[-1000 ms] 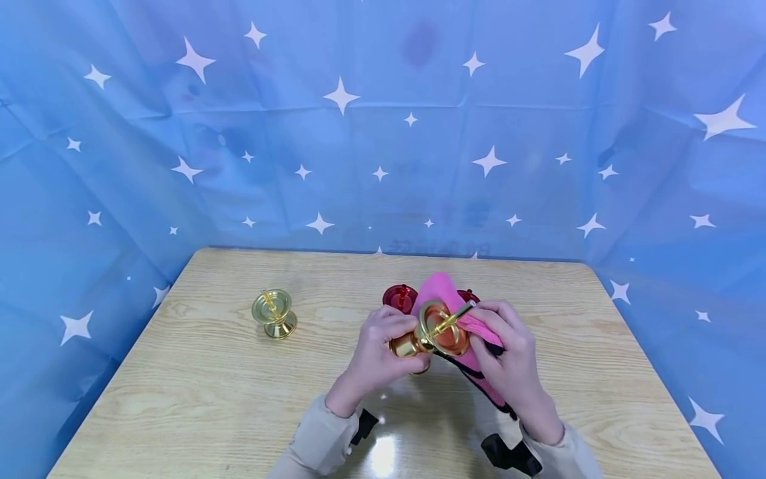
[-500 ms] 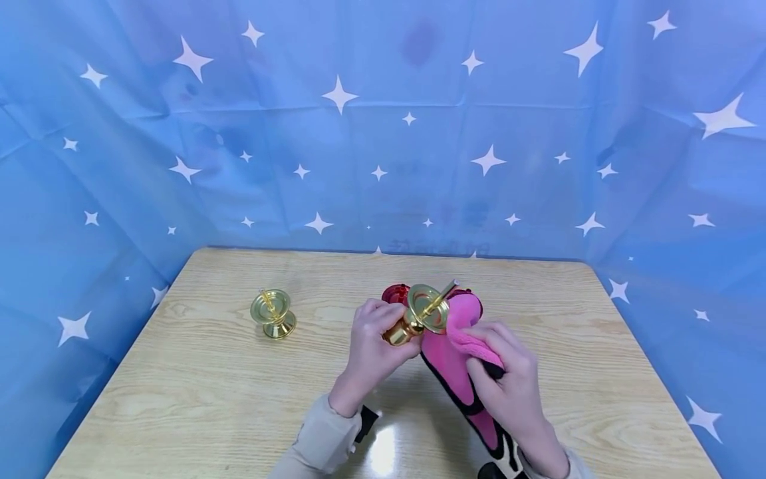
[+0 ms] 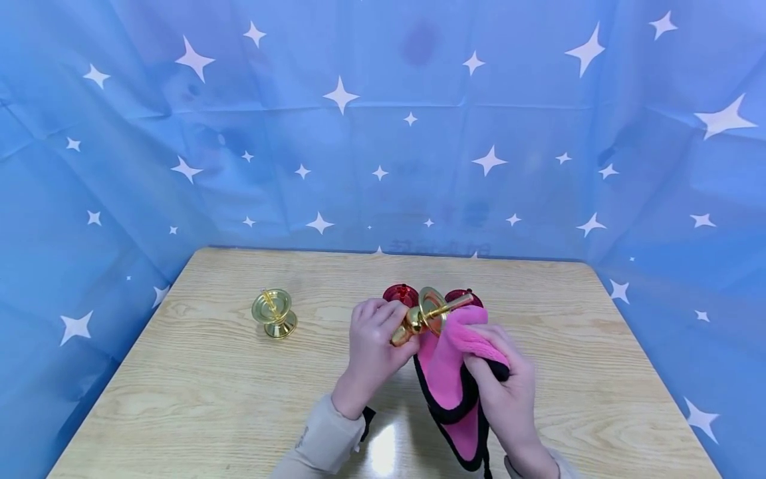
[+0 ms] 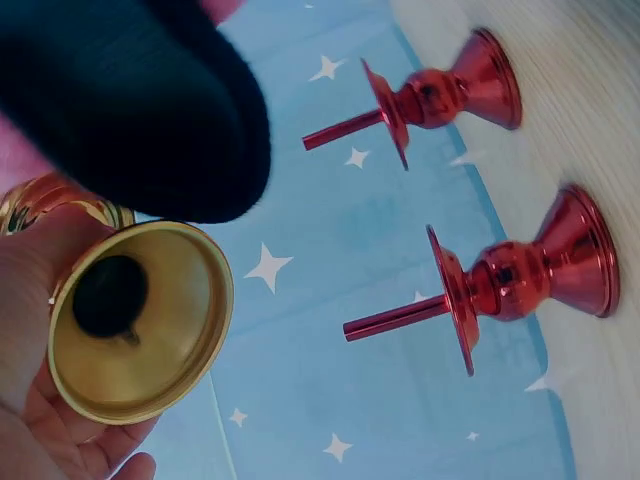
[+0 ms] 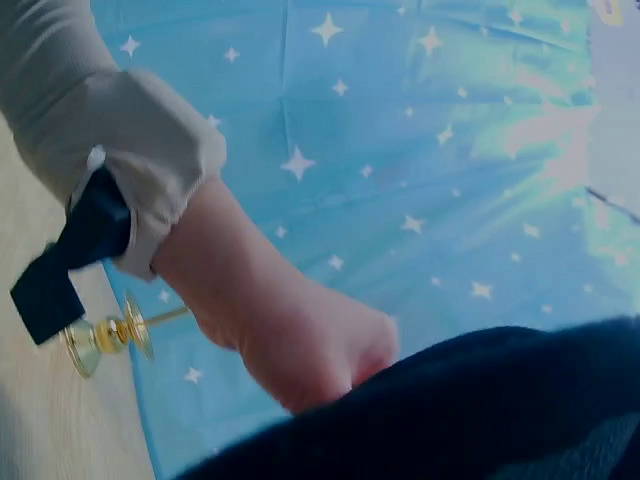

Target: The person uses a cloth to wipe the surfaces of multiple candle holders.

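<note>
In the head view my left hand (image 3: 377, 336) grips a gold candlestick (image 3: 414, 320) by its base end, above the table. The candlestick is tilted, its dish and thin stem toward my right hand (image 3: 505, 389). That hand pinches a bunched pink cloth (image 3: 445, 372) with black edging, which hangs down between the hands. A fold of the cloth is right by the stem and dish. The left wrist view shows the candlestick's hollow base (image 4: 190, 340) with fingers around it and the cloth's dark side (image 4: 150, 110) close over it. The cloth hides most of the right hand's work in the right wrist view.
Two red candlesticks (image 3: 401, 294) (image 4: 515, 280) stand upright behind the hands. Another gold candlestick (image 3: 280, 324) stands on the left of the wooden table (image 3: 197, 386). A blue star-patterned curtain (image 3: 359, 146) rises behind the table edge.
The cloth has come away from the dish, down and right, and hangs lower between the hands. The candlestick has turned so its stem points more to the right. Both hands keep their hold.
</note>
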`<state>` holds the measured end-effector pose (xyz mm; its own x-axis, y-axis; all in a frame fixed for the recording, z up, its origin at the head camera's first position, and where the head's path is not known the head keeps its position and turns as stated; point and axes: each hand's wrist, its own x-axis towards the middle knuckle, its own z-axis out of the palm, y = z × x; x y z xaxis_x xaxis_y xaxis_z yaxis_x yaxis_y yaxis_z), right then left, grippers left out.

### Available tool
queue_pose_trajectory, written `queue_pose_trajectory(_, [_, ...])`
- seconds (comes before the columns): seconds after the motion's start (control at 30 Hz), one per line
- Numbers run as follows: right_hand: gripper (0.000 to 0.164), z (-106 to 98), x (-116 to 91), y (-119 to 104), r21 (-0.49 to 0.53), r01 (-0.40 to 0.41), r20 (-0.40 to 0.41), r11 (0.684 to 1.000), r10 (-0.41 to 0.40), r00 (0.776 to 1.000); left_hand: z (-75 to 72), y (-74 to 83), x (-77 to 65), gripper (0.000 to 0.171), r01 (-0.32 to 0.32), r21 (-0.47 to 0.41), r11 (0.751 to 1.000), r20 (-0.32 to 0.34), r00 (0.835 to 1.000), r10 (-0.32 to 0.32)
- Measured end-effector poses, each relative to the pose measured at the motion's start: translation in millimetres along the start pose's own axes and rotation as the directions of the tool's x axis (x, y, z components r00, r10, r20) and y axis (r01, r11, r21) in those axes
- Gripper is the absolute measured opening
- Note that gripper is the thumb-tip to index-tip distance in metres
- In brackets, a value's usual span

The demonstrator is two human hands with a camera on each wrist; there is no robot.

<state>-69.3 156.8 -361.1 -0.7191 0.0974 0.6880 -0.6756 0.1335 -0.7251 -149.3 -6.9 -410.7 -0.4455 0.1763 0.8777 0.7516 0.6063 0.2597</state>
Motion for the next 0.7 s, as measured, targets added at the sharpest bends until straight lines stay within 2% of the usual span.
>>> queue_pose_trajectory(0.07, [0.034,5.0,0.9,-0.5,-0.021,0.006,-0.009,1.0,-0.006,1.0,1.3,0.7,-0.8,0.026,-0.042,0.051,0.998,-0.009,0.999,0.043])
queue_pose_trajectory(0.2, [0.034,12.9,5.7,3.1,-0.13,0.075,-0.008,0.989,-0.077,0.997,1.8,1.6,-1.8,0.028,-0.101,0.134,0.986,-0.022,0.994,0.105])
queue_pose_trajectory(0.3, [0.035,17.3,7.9,7.6,-0.199,0.134,0.016,0.971,-0.134,0.991,1.1,2.1,-3.5,0.028,-0.128,0.167,0.978,-0.024,0.991,0.133])
queue_pose_trajectory(0.37, [0.036,18.9,7.9,8.5,-0.229,0.145,0.042,0.963,-0.139,0.989,0.7,1.7,-5.0,0.027,-0.138,0.169,0.976,-0.028,0.989,0.144])
queue_pose_trajectory(0.53, [0.037,15.2,7.3,7.3,-0.282,0.135,0.117,0.95,-0.105,0.988,-2.0,-1.5,-6.6,0.024,-0.085,0.085,0.993,-0.059,0.994,0.09])
queue_pose_trajectory(0.7, [0.034,-2.0,9.1,16.7,-0.306,0.105,0.173,0.946,-0.054,0.983,-5.4,-1.6,-3.9,0.021,-0.033,0.008,0.999,-0.065,0.997,0.033])
